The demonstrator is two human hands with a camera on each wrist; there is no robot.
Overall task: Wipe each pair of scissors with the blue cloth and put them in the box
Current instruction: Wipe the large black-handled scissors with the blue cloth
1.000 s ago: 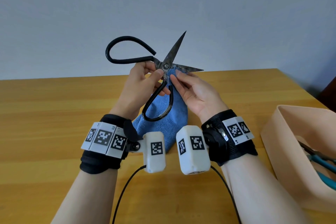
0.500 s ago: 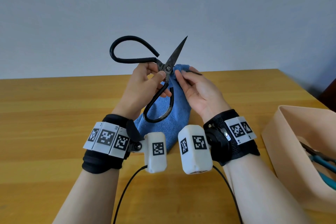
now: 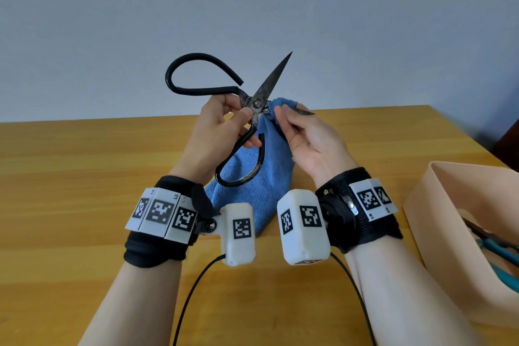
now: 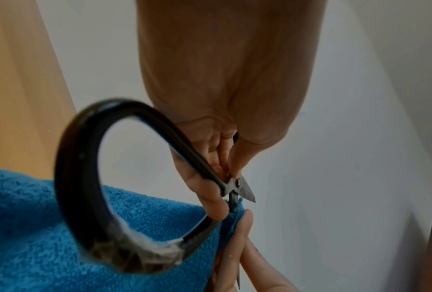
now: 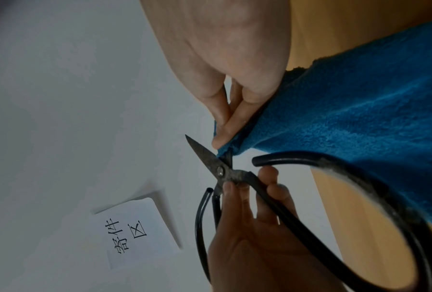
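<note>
Black iron scissors [image 3: 254, 105] [image 4: 224, 184] [image 5: 226, 172] with large loop handles are held up above the table, blades spread apart. My left hand [image 3: 224, 126] [image 4: 209, 193] [image 5: 249, 197] grips them at the handle shanks just below the pivot. My right hand [image 3: 297, 126] [image 4: 237, 237] [image 5: 224, 128] pinches the blue cloth [image 3: 261, 177] [image 4: 47, 227] [image 5: 359, 108] around the right-pointing blade, whose tip pokes out past the fingers. The other blade points up and right. The cloth hangs down to the table. The beige box [image 3: 438, 219] stands at the right.
The wooden table [image 3: 84, 177] stretches to both sides, a grey wall behind it. Inside the box lie teal-handled scissors [image 3: 494, 250]. A white paper label [image 5: 134, 231] with printed characters is stuck on the wall in the right wrist view. Cables trail from both wrist cameras.
My right hand has wrapped the cloth over the right-pointing blade and slid outward, so only the tip shows now. The scissors tilted and rose slightly in my left hand.
</note>
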